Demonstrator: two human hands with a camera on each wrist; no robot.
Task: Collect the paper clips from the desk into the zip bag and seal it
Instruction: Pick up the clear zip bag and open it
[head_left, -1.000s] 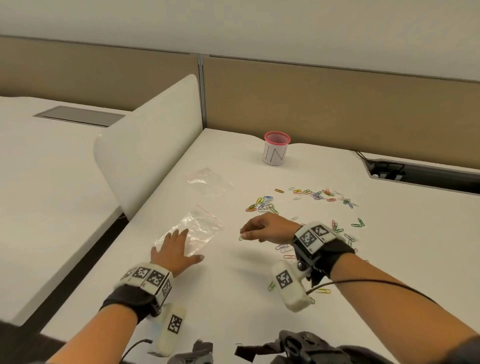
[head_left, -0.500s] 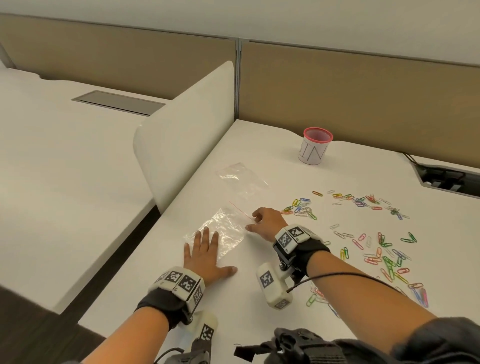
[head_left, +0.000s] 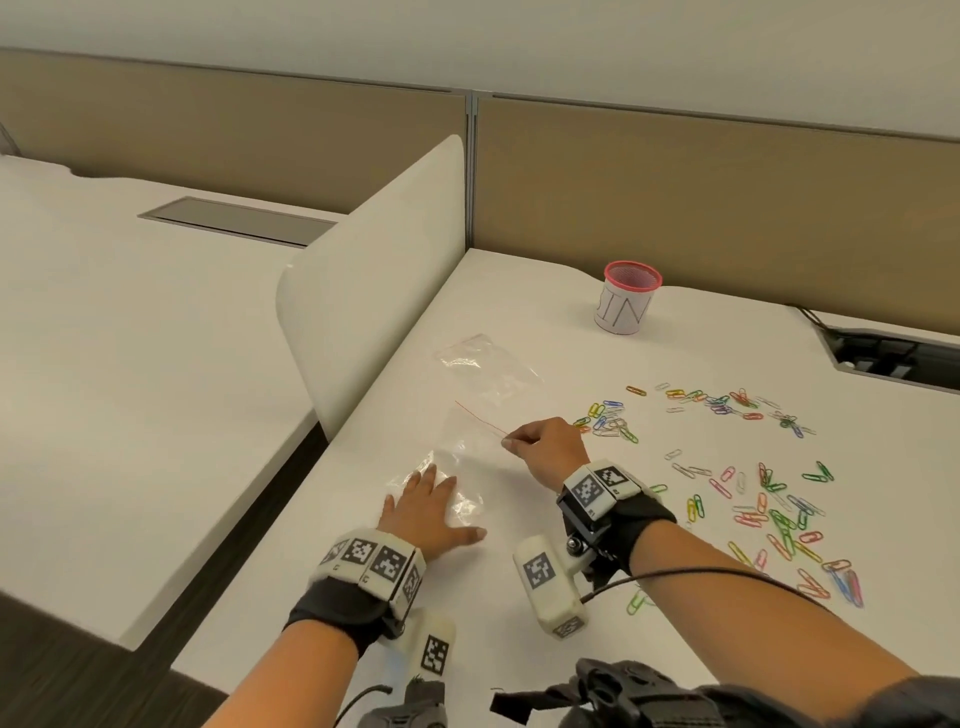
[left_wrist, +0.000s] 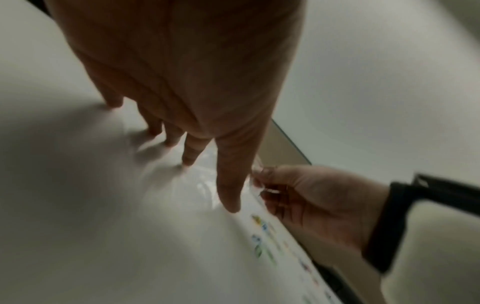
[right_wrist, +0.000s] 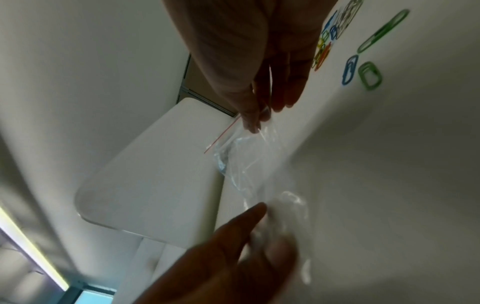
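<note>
A clear zip bag (head_left: 470, 457) with a red seal line lies on the white desk (head_left: 519, 571). My left hand (head_left: 434, 506) presses flat on its near end, fingers straight (left_wrist: 228, 197). My right hand (head_left: 540, 447) pinches the bag's mouth edge by the red line; in the right wrist view its thumb and fingers (right_wrist: 253, 121) close on the plastic (right_wrist: 241, 164). Several coloured paper clips (head_left: 769, 499) lie scattered to the right, with another cluster (head_left: 608, 421) just behind the right hand. Whether a clip is in the pinch is not visible.
A second clear bag (head_left: 491, 366) lies farther back. A pink-rimmed mesh cup (head_left: 626, 304) stands near the back partition. A white divider panel (head_left: 374, 275) borders the desk on the left. A cable slot (head_left: 904, 358) opens at the back right.
My right hand moved left from above the clips to the bag's mouth and took hold of its edge. The left hand stayed flat on the bag. The head view shifted left.
</note>
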